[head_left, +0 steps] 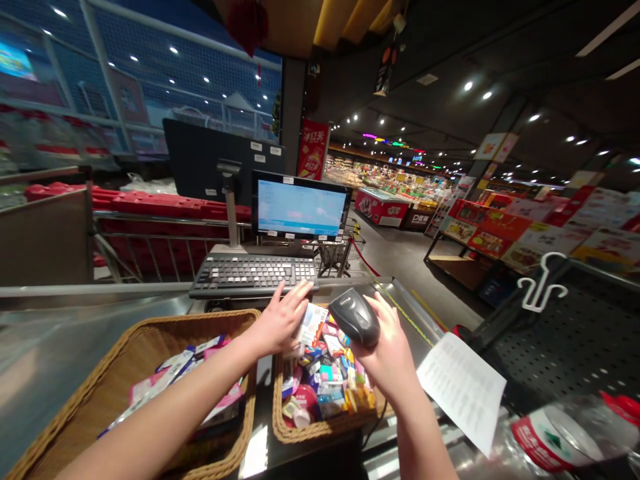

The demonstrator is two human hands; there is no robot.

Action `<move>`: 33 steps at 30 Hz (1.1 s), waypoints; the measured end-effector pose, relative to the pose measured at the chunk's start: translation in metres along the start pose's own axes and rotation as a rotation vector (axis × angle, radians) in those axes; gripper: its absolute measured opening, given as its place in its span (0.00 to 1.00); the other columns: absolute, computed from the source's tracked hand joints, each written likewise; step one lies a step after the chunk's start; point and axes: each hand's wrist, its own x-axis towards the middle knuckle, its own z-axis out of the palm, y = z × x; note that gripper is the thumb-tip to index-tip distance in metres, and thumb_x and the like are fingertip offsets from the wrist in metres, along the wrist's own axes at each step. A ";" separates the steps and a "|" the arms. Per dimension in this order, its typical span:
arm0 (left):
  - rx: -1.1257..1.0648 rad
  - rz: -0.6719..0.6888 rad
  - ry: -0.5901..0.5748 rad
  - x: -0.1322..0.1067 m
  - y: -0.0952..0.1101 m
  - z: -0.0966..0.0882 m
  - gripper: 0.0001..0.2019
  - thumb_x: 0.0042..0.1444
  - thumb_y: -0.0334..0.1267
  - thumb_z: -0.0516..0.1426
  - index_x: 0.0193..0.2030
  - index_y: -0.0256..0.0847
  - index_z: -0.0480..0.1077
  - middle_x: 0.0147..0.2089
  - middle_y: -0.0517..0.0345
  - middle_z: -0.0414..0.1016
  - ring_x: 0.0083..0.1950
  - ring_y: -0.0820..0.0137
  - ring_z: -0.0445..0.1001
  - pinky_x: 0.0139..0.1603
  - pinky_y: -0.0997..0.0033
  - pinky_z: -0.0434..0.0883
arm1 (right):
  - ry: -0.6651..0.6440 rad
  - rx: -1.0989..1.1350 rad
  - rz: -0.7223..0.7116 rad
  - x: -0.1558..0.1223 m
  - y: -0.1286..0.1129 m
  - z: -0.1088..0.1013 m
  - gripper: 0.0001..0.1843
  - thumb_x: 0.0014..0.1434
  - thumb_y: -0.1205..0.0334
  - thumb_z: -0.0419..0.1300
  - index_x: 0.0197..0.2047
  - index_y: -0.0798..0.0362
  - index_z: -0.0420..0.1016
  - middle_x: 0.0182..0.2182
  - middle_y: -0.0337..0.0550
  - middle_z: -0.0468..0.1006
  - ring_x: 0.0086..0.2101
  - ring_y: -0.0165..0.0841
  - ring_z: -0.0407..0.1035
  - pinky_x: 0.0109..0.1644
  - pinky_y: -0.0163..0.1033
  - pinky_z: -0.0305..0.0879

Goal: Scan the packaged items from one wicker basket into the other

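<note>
A black handheld barcode scanner (354, 319) is gripped in my right hand (390, 353), its head pointing up and left over the smaller wicker basket (320, 430). My left hand (280, 322) holds a small white and orange box (313, 324) by its left side, with a printed label face turned up below the scanner head. The fingers of that hand reach to the front right edge of the keyboard (255, 272). Under both hands, the basket is full of small colourful packets (330, 373). A larger wicker basket (135, 330) with flat packages (175, 373) lies beneath my left forearm.
Behind the keyboard stands a lit monitor (303, 208), with a second dark screen (200, 163) at its left. A printed sheet (465, 387) and a large plastic bottle (555, 437) lie at the right, near a black perforated panel (585, 333) with a white hook (541, 283).
</note>
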 end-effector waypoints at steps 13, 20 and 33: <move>0.166 -0.215 0.267 -0.014 -0.033 -0.043 0.30 0.48 0.41 0.62 0.58 0.33 0.66 0.74 0.36 0.43 0.75 0.48 0.44 0.71 0.38 0.29 | -0.045 -0.002 -0.082 0.010 -0.033 0.021 0.27 0.50 0.69 0.59 0.55 0.52 0.70 0.59 0.54 0.69 0.67 0.54 0.50 0.67 0.72 0.44; 0.195 -0.262 0.279 -0.028 -0.048 -0.051 0.30 0.47 0.39 0.61 0.59 0.34 0.66 0.74 0.35 0.45 0.75 0.49 0.46 0.71 0.38 0.29 | -0.074 0.021 -0.088 0.015 -0.049 0.029 0.27 0.49 0.70 0.58 0.54 0.51 0.71 0.59 0.52 0.69 0.67 0.54 0.50 0.67 0.72 0.42; 0.227 -0.296 0.261 -0.056 -0.073 -0.059 0.32 0.47 0.41 0.62 0.59 0.32 0.66 0.74 0.36 0.42 0.75 0.49 0.44 0.71 0.38 0.28 | -0.177 0.030 -0.087 0.020 -0.073 0.045 0.28 0.49 0.71 0.56 0.54 0.49 0.72 0.59 0.47 0.70 0.67 0.53 0.50 0.68 0.72 0.41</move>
